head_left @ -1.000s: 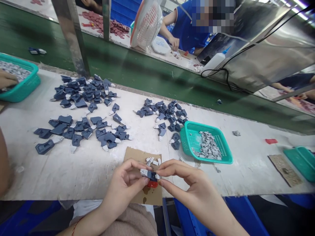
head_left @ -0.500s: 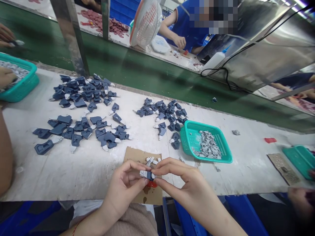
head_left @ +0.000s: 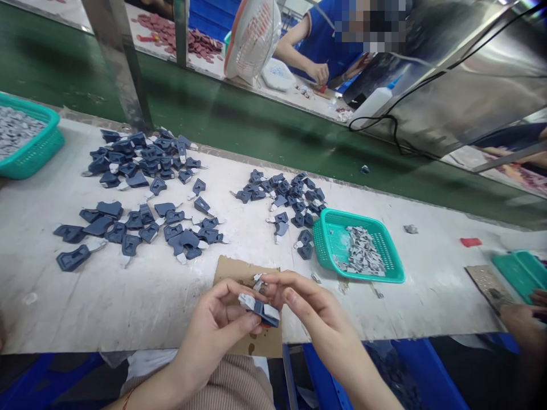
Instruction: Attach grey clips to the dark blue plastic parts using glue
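Fingers and thumb of the left hand [head_left: 216, 319], in the head view, clamp a small navy-and-pale-grey moulded piece [head_left: 258, 310] over a flat brown cardboard sheet [head_left: 228, 270]. The right hand [head_left: 322, 310] is just beside the piece, its thumb apart from its index finger; whether that fingertip touches the pale grey bits [head_left: 257, 279] behind is unclear. A teal perforated plastic basket [head_left: 322, 250] stands on the white worktop [head_left: 128, 302].

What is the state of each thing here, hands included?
Left hand: closed on a two-tone piece.
Two-tone piece: held above the cardboard.
Right hand: open, thumb and forefinger apart.
Cardboard: stained, partly hidden.
Middle basket: partly filled with grey parts.
Left basket: fuller, cut off by the frame.
Dark blue pieces: loose, in piles.
Fan: cannot tell whether running.
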`<action>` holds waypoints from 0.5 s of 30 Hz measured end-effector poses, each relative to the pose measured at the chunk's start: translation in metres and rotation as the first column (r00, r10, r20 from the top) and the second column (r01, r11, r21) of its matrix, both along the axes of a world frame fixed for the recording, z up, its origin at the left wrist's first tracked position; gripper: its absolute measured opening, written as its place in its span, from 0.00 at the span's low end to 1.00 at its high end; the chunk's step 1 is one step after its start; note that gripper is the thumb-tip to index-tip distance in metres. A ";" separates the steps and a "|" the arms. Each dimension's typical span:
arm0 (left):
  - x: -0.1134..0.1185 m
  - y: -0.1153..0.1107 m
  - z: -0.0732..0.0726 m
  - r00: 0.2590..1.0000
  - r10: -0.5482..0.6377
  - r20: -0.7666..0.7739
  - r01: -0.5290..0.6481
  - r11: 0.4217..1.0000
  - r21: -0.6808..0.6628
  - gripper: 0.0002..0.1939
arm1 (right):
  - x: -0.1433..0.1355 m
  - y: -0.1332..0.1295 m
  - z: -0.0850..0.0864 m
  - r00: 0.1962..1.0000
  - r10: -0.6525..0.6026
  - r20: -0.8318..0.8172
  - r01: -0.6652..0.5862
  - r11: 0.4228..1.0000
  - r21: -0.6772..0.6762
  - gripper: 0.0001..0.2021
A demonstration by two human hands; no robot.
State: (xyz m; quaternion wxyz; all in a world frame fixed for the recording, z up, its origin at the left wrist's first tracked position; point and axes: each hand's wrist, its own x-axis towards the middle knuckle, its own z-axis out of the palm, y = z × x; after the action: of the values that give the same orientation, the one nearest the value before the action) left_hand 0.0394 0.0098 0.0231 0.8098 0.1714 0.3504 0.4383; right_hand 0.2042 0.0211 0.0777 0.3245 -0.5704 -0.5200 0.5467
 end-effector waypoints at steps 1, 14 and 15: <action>0.000 0.000 0.000 1.000 -0.005 -0.007 0.005 1.000 0.000 0.09 | -0.003 -0.001 -0.004 1.000 -0.002 -0.011 0.002 1.000 0.001 0.12; 0.003 0.003 0.002 1.000 0.019 -0.005 -0.019 0.998 0.052 0.11 | -0.012 -0.012 -0.019 0.997 0.044 0.065 -0.056 0.982 0.182 0.12; 0.003 0.003 0.001 1.000 0.015 -0.007 -0.015 0.998 0.058 0.11 | -0.012 -0.012 -0.019 0.997 0.045 0.069 -0.056 0.982 0.181 0.12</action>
State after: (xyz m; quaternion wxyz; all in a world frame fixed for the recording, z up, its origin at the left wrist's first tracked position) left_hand 0.0427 0.0126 0.0245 0.8000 0.1937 0.3416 0.4537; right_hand 0.1923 0.0090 0.0591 0.3445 -0.5422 -0.5925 0.4861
